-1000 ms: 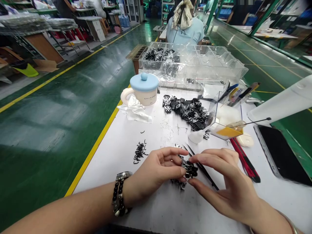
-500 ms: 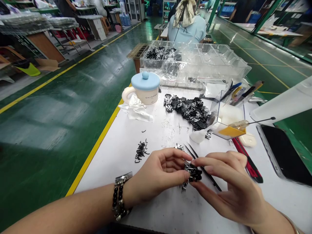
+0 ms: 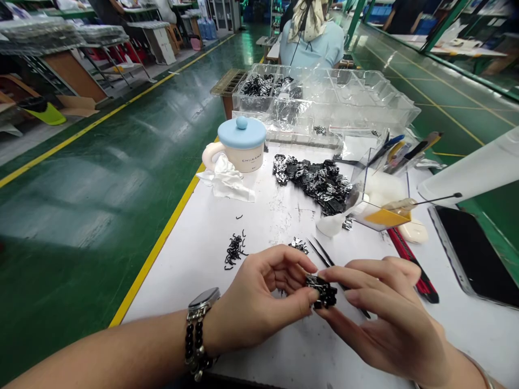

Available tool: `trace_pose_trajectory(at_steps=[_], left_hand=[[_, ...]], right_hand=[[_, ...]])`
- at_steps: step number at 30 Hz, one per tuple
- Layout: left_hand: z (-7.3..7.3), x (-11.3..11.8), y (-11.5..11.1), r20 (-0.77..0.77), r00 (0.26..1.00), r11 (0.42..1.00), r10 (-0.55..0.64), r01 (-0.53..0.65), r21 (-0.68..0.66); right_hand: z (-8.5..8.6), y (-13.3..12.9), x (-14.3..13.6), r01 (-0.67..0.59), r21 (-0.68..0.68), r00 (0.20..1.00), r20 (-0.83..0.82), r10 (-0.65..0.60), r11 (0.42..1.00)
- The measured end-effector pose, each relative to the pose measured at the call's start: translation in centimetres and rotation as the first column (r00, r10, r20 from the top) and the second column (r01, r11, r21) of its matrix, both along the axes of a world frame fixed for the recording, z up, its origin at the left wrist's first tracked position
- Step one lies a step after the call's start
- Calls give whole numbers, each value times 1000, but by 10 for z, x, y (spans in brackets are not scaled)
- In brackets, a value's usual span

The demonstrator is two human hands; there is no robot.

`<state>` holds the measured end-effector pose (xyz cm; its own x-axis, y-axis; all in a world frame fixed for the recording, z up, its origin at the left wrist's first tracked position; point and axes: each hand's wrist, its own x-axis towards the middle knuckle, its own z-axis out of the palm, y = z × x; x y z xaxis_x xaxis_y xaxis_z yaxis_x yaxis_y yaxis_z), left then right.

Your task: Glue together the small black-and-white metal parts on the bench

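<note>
Between both hands, just above the white table [image 3: 178, 270], is a small cluster of black and silver parts [image 3: 322, 292]. My left hand [image 3: 263, 297] pinches its left side between thumb and forefinger. On its right side, my right hand [image 3: 389, 308] grips it with thumb and fingertips. Black tweezers [image 3: 322, 251] lie partly behind my right hand. A few small silver pieces [image 3: 299, 245] sit close beyond my fingers. Left of them is a little heap of thin black curved pieces [image 3: 234, 249]. Farther back spreads a larger pile of black and silver parts [image 3: 320, 181].
A lidded mug [image 3: 242, 146] and crumpled tissue [image 3: 227, 181] stand at the back left. On the right are a clear pen holder [image 3: 385, 200], a red utility knife [image 3: 417, 270] and a phone [image 3: 478, 254]. Clear compartment trays [image 3: 344, 102] fill the far end, with a seated person [image 3: 310, 40] beyond.
The held cluster has turned slightly and dropped a little. My left wrist has rotated, showing more of the watch face. Both hands keep their grip.
</note>
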<state>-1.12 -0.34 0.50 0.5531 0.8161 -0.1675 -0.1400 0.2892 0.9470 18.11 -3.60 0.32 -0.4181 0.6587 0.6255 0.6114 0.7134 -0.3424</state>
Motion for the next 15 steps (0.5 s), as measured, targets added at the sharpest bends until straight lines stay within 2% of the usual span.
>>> trace_pose_trajectory(at_steps=[3,9,15], left_hand=[[1,0,0,-2,1000,1000,2,-2,-24],[-3,1,6,127,992,968,-13,45,-248],[-5,2,9,136,991,939,1,46,-341]], right_hand=[[0,0,0,-5,-1,1000,6,5,1000],[0,2,2,-8,-36,999,-33,7,999],[-6,4,7,-35,-113,996,-88,25,993]])
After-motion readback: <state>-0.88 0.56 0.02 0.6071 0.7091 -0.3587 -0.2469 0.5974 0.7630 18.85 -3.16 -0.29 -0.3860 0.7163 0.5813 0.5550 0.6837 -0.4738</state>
